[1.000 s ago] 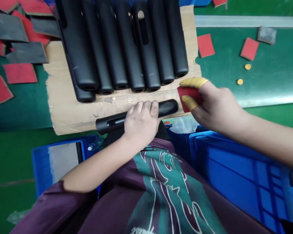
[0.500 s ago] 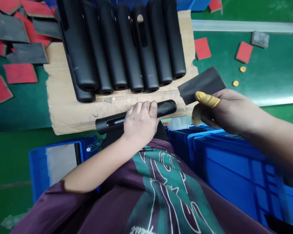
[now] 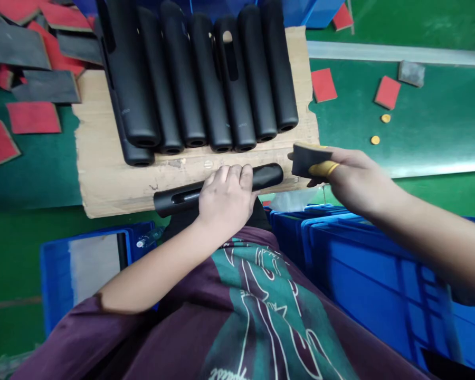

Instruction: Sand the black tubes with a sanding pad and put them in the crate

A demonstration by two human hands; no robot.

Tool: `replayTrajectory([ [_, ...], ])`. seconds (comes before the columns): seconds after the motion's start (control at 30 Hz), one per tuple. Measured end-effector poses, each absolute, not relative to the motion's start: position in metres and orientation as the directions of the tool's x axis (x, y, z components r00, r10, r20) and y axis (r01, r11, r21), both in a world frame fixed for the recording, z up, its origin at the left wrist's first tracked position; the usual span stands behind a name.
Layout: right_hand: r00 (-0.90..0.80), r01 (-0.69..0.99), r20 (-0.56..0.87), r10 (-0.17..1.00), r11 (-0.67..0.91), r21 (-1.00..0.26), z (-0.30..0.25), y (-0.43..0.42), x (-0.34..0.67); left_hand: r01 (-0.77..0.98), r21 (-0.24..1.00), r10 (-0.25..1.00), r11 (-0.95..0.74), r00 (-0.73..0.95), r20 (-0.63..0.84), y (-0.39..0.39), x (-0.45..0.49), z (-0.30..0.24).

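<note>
Left hand (image 3: 227,198) gripped black tube (image 3: 267,178), centre frame, along lower edge of cardboard (image 3: 103,184); right hand (image 3: 358,177) pinched dark pad (image 3: 305,160) right of tube. Risk judged: tube slipping off edge if left grip loosened.

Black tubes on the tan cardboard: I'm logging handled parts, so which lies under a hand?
The black tube lying crosswise at the near edge of the tan cardboard, under the left hand. The other tubes point forward, grouped farther back, untouched.
</note>
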State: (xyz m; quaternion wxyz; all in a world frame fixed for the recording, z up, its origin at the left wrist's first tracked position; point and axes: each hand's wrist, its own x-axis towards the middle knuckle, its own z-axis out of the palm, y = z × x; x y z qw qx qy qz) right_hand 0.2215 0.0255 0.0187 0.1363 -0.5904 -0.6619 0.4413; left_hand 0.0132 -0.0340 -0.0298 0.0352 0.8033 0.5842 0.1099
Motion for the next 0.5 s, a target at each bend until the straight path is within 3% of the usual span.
replayTrajectory([
  [0.13, -0.554, 0.787, -0.193, 0.810, 0.433, -0.439, 0.003, 0.021, 0.218, 0.932, 0.184, 0.949, -0.311, 0.295, 0.111, -0.034, 0.013, -0.028],
  [0.27, -0.723, 0.691, -0.176, 0.669, 0.703, -0.168, -0.005, 0.019, 0.213, 0.933, 0.202, 0.954, -0.298, 0.288, 0.078, -0.032, 0.013, -0.025],
  [0.37, -0.822, 0.569, -0.098, 0.561, 0.812, -0.128, -0.005, 0.021, 0.217, 0.934, 0.200, 0.955, -0.295, 0.283, 0.088, -0.032, 0.013, -0.025],
  [0.5, -0.909, 0.383, 0.113, 0.401, 0.911, -0.155, -0.003, 0.029, 0.224, 0.933, 0.196, 0.952, -0.303, 0.286, 0.108, -0.032, 0.013, -0.028],
])
